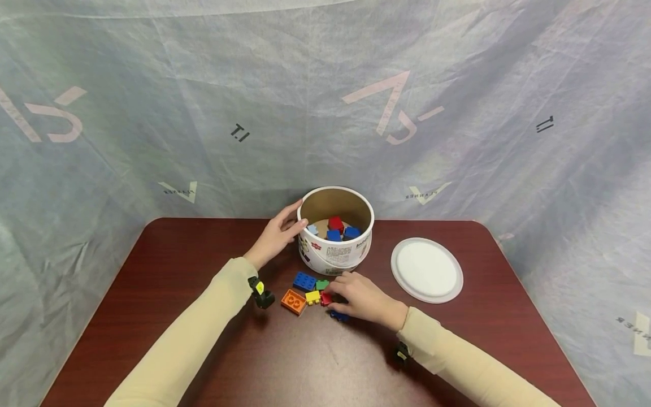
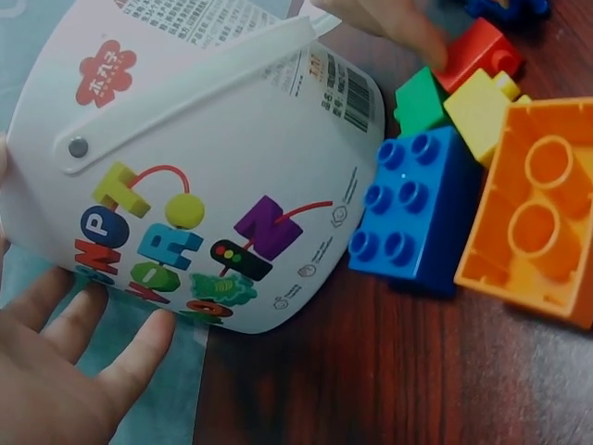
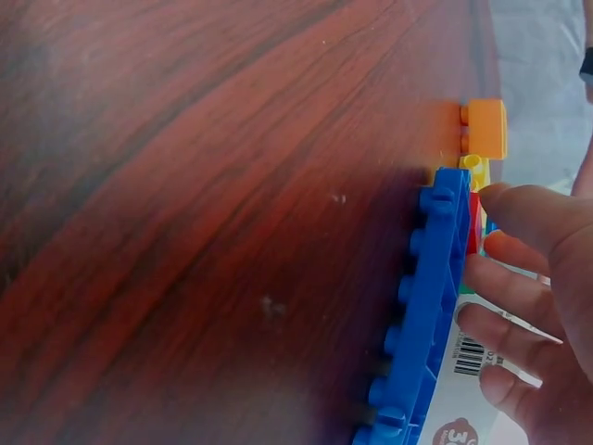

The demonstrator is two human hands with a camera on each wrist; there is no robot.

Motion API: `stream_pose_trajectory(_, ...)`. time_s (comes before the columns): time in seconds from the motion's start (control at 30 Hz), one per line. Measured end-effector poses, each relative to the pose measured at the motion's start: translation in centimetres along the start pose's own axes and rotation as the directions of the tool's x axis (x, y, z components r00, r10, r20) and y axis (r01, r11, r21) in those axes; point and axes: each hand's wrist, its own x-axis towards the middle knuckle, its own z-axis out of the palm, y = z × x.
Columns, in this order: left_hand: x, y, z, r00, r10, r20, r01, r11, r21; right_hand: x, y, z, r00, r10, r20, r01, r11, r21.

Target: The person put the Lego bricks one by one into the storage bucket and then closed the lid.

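Note:
My left hand (image 1: 274,237) rests against the left side of a white bucket (image 1: 335,259). Its thumb lies at the rim, and straight, spread fingers touch the printed wall in the left wrist view. With thumb and index finger, my right hand (image 1: 363,299) pinches a small red brick (image 1: 325,298) on the table. Beside that brick lie a yellow brick (image 1: 312,297), a green brick (image 1: 322,285), a blue brick (image 1: 304,281) and an upturned orange brick (image 1: 294,302). Partly under the right hand is a long blue piece (image 3: 426,297).
Inside the bucket are a red block (image 1: 335,224) and several blue ones. A round white lid (image 1: 427,270) lies flat on the right side of the brown table (image 1: 315,362). A grey cloth (image 1: 305,102) hangs behind the table.

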Motion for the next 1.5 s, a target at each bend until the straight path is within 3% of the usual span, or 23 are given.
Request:
stream_pose_trajectory(0.27,0.2,-0.1,-0.4,1.000,0.015,-0.003,-0.015,0.997,0.078,0.2,0.0,0.0,1.000,0.015,0.011,-0.015,1.000,0.006)
stream_pose_trajectory(0.8,0.1,-0.2,-0.2,0.999,0.000,0.032,0.000,1.000,0.004,0.7,0.2,0.1,0.999,0.034,0.041,-0.033,0.999,-0.021)
stream_pose_trajectory(1.13,0.3,-0.2,-0.3,1.000,0.002,0.028,-0.003,1.000,0.010,1.0,0.1,-0.7,0.998,0.055,0.027,-0.057,0.997,0.047)
stream_pose_trajectory(1.5,0.1,0.0,-0.2,0.999,0.002,0.032,-0.002,1.000,0.010,0.4,-0.2,-1.0,0.998,0.057,0.019,-0.058,0.998,0.035)
